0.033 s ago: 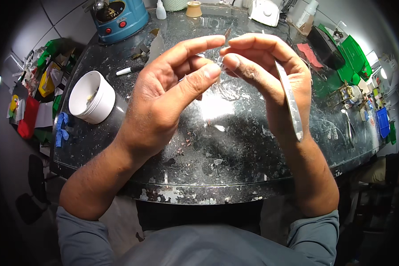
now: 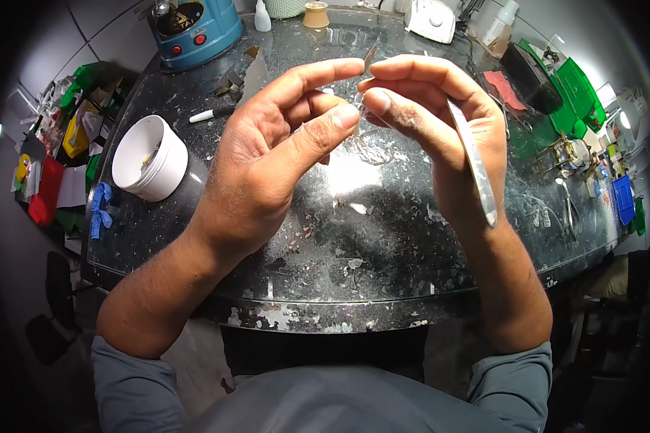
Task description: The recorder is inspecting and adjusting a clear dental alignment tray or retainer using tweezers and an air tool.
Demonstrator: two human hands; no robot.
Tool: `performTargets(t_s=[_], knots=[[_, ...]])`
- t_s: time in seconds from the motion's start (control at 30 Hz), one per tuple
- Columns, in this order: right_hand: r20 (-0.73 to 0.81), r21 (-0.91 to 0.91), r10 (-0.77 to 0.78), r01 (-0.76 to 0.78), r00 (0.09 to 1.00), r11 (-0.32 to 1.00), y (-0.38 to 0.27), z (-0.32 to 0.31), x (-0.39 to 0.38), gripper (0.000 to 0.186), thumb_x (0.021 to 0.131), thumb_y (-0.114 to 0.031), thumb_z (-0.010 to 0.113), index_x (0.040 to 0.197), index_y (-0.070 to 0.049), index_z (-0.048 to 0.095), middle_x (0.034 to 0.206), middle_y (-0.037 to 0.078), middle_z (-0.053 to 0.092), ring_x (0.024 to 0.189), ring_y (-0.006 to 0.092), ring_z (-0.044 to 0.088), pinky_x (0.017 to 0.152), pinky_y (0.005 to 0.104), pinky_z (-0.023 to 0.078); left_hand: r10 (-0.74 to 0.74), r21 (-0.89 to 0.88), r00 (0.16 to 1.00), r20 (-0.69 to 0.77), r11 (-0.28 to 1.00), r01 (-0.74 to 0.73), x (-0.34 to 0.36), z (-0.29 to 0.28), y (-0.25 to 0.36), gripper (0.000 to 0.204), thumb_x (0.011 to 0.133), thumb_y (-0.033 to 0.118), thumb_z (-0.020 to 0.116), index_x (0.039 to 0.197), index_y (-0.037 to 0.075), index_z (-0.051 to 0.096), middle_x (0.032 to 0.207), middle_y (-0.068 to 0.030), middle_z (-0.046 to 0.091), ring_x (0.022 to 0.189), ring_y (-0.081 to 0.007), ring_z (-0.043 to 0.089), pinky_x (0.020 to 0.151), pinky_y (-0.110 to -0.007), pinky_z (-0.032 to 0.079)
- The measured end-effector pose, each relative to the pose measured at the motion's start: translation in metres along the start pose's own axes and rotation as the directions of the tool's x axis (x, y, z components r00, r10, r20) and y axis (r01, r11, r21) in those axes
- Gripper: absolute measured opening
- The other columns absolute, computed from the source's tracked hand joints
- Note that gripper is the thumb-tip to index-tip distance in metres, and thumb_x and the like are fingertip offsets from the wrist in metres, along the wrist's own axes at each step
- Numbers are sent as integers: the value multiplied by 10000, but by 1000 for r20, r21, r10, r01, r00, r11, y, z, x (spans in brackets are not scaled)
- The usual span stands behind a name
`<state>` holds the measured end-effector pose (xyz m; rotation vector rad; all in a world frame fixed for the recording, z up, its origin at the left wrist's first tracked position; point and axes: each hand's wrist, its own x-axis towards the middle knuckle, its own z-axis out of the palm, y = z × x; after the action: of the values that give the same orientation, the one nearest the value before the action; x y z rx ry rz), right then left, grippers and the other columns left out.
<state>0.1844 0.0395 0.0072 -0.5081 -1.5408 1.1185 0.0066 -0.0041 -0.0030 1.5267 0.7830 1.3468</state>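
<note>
My left hand (image 2: 267,151) is raised over the bench, its thumb and bent fingers closing on a small clear piece (image 2: 359,99) that the fingertips mostly cover. Facing it, my right hand (image 2: 440,108) grips a slim, flat metal hand tool (image 2: 472,159). The tool's long handle lies across the right palm and points back toward the wrist. Its narrow pointed blade (image 2: 370,56) shows just beyond the two forefinger tips, which nearly meet. Whether the blade touches the clear piece cannot be made out.
A white tub (image 2: 167,162) and a marker (image 2: 202,116) stand left on the dusty black bench (image 2: 318,278). A blue machine (image 2: 217,32) is at the back left. Pliers (image 2: 570,216), a red sheet (image 2: 504,89) and green trays (image 2: 579,97) lie right.
The metal tool has turned very slightly in my right hand, its handle end shifting a little up and right. Both hands stay almost in place.
</note>
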Motion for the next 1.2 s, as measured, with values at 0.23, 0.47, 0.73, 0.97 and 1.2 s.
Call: performTargets(t_s=[0.23,0.47,0.73,0.97,1.2], knots=[[92,-62,132,-126,987,990,3,-4,1,308,836,-35,716,1131,14,641,1009,100,696,914,139,662,799,258,534,52,143,985,-167,989,-28,3,-2,-4,377,948,133,581,1287,-16,513,984,-35,623,885,-56,552,785,-204,429],[105,-269,-56,82,993,960,5,-1,-4,207,855,2,692,1058,33,667,957,87,704,873,121,673,801,227,542,319,548,945,-73,804,-229,2,-5,1,262,902,72,647,1145,-23,628,1016,-70,663,949,-96,600,866,-236,464],[51,-102,-194,199,980,975,11,-3,-2,174,854,21,683,1026,35,664,966,122,704,888,161,687,805,273,581,518,639,855,2,657,-399,6,-12,6,204,843,56,715,1042,14,701,1058,-110,679,1035,-173,617,924,-290,454],[-9,103,-51,52,999,993,6,-1,-1,156,898,-43,643,1045,9,652,979,163,703,881,209,705,810,309,586,528,600,848,-42,692,-401,6,-13,6,192,832,42,723,1020,8,704,1050,-112,675,1030,-168,614,934,-299,453],[-19,91,177,-174,984,980,3,-3,2,174,877,-131,707,977,10,678,894,90,708,845,148,688,780,251,550,466,573,882,-73,743,-346,6,-12,4,180,838,33,712,1015,1,701,1047,-104,675,1013,-164,616,911,-288,455]])
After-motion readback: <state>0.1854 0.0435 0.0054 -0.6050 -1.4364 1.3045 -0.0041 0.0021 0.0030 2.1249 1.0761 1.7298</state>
